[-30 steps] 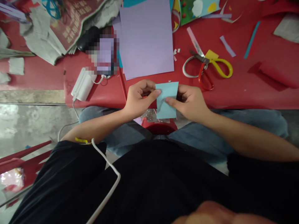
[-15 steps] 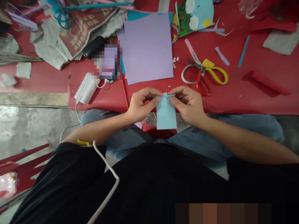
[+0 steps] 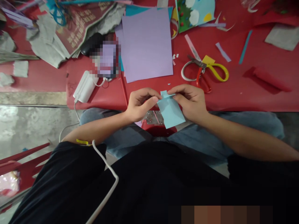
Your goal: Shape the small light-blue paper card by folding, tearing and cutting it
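Between my two hands, above my lap at the table's near edge, is a small light blue piece of paper (image 3: 172, 112) with a folded top edge and a small tab sticking up. My left hand (image 3: 141, 104) pinches its upper left corner between thumb and forefinger. At the upper right, my right hand (image 3: 192, 101) grips the same paper with thumb and fingertips. The paper hangs tilted, its lower end swung toward my right. Beyond my right hand, scissors (image 3: 202, 65) with red and yellow handles lie on the table.
A stack of lilac paper sheets (image 3: 147, 46) lies ahead on the red table (image 3: 233, 99). To the left are a white power bank (image 3: 81, 87) with a cable, a black case (image 3: 92, 43) and crumpled newspaper (image 3: 46, 40). A painted card (image 3: 196, 15) and paper strips (image 3: 223, 52) lie farther right.
The light blue paper has turned from hanging straight to slanting, its lower end moving right. Its folded top edge now stands out more. Both hands stay on it.
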A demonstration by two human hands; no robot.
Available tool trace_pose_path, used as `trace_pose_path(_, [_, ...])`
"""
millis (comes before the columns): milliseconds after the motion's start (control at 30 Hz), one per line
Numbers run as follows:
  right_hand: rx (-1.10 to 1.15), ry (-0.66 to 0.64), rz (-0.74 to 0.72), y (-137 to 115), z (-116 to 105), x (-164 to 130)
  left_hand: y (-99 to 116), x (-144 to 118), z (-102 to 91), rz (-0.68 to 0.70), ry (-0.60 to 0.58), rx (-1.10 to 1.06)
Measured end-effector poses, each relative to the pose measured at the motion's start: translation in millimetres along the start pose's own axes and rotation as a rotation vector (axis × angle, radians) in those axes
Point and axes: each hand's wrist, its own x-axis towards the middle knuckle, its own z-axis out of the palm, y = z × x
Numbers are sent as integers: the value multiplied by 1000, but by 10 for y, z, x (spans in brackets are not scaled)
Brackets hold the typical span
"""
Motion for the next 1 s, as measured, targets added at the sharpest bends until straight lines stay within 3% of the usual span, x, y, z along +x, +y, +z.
trace_pose_path(100, [-41, 6, -30, -39, 5, -26, -17, 8, 39, -58, 41, 12])
trace_pose_path(333, [18, -68, -41, -19, 22, -60, -36, 11, 34, -125, 4, 55])
trace_pose_path(567, [-59, 8, -39, 13, 51, -50, -1, -36, 59, -99, 34, 103])
trace_pose_path(833, [-96, -9, -34, 27, 24, -50, 40, 25, 8, -343, -49, -96])
trace_pose_path(1000, [-105, -21, -32, 29, 25, -59, 64, 36, 0, -442, -64, -95])
